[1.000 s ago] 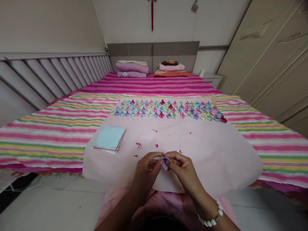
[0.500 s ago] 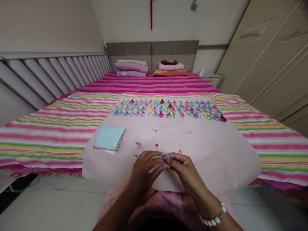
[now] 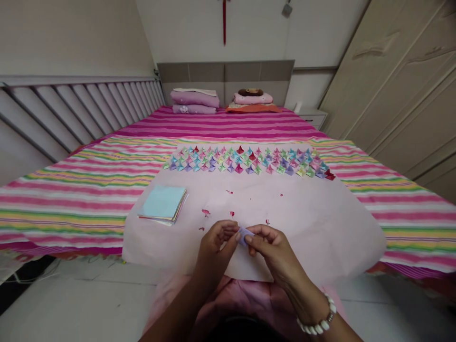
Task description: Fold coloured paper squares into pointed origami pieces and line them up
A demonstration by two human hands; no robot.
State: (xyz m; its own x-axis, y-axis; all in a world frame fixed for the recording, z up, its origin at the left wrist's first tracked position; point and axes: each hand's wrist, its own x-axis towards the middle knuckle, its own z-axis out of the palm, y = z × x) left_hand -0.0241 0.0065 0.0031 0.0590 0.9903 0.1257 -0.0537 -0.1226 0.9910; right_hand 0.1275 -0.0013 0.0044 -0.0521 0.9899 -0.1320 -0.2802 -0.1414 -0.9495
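Note:
Between my hands is a small folded piece of purple paper [image 3: 244,234], held just above a large pale sheet [image 3: 313,228]. My left hand [image 3: 220,247] pinches its left edge with thumb and fingertips, the other fingers curled. My right hand [image 3: 272,244], with a white beaded bracelet [image 3: 318,323] on the wrist, grips the right side between thumb and forefinger. Part of the paper is covered by my fingers. Beyond my hands, several rows of folded paper pieces [image 3: 239,167] in many colours stand along the sheet's far side.
A stack of square coloured papers [image 3: 163,202], light blue on top, lies at the left of the sheet. Red scraps [image 3: 205,213] are scattered in the middle. Striped bedding [image 3: 71,199] surrounds the sheet. Folded bedding [image 3: 195,98] is piled by the headboard [image 3: 206,71].
My left thumb and fingers have closed onto the purple paper's left edge, the fingers curling in. The paper has turned slightly in my right hand's grip.

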